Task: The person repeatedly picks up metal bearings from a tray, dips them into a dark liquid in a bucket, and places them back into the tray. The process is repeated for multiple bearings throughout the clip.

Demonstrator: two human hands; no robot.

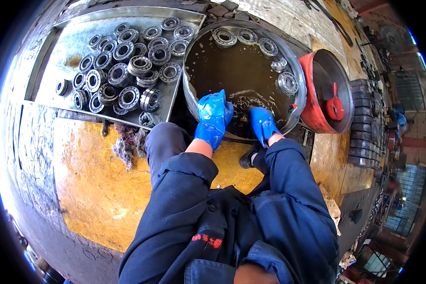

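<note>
Several bearings (pixel 294 85) in basin (pixel 291 56) — bores mostly upward | left hand (pixel 214 116), right hand (pixel 262 122) extended forward | grips: cannot tell

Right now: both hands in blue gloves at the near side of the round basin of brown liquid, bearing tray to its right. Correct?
No, wrong side: the head view shows the bearing tray to the left of the round basin. The rest stands: left hand and right hand, both in blue gloves, are at its near side.
</note>
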